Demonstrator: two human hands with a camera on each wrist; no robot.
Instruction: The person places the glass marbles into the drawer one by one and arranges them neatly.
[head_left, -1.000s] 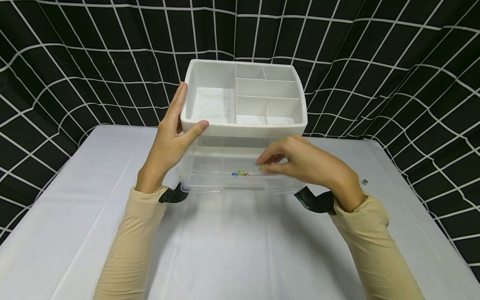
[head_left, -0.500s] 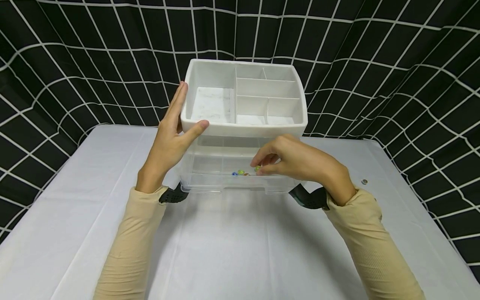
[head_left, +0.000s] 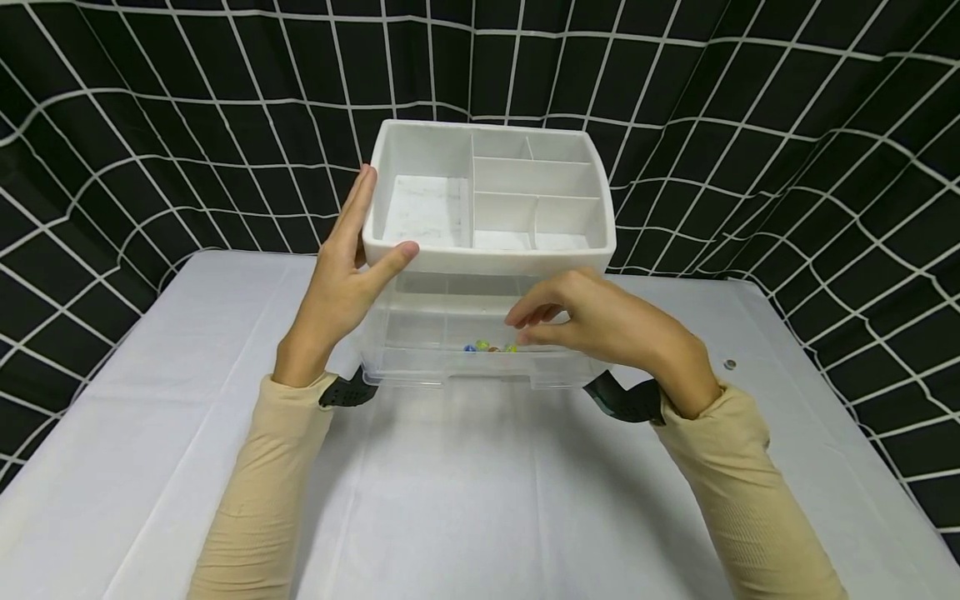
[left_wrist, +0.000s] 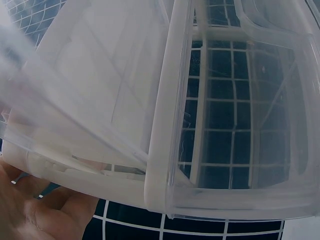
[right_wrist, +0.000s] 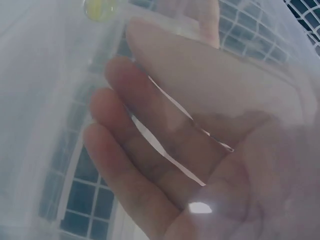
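Observation:
A white organizer (head_left: 491,260) with a divided top tray stands at the table's far side. Its clear lower drawer (head_left: 420,367) is pulled out toward me. My left hand (head_left: 335,275) rests against the organizer's left side, fingers straight along it and thumb on the front rim. Inside the drawer lie several marbles: a blue marble (head_left: 470,347), a green marble (head_left: 482,344), a brownish one and a yellow-green marble (right_wrist: 99,9). Just right of them my right hand (head_left: 600,321) hovers over the drawer, thumb and fingertips apart, holding nothing visible.
A small round object (head_left: 730,364) lies on the white-covered table (head_left: 465,492) to the right. Behind the organizer hangs a black cloth (head_left: 675,75) with a white grid. Dark straps (head_left: 348,390) circle both wrists.
My right hand moved slightly left with a yellow-green marble, then let it go in the drawer beside the others and drew back a little right. The left hand stayed put.

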